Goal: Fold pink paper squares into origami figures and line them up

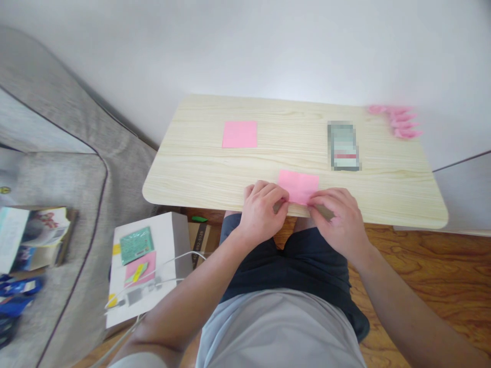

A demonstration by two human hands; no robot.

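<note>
A creased sheet of pink paper (299, 185) lies at the front edge of the light wooden table (199, 176). My left hand (264, 207) pinches its near left corner between thumb and fingers. At the near right corner, my right hand (337, 214) has thumb and forefinger closed on the same sheet. A faint crease runs down the middle of the paper. Farther back to the left rests a flat pink sheet of paper (240, 134), touched by neither hand.
A blurred-out phone (344, 146) lies right of the paper. Several folded pink paper pieces (401, 121) sit at the back right corner. Left of the table, a white box (153, 301) carries a green packet (136, 244), pink paper and white cables. A grey sofa (72, 204) stands beyond.
</note>
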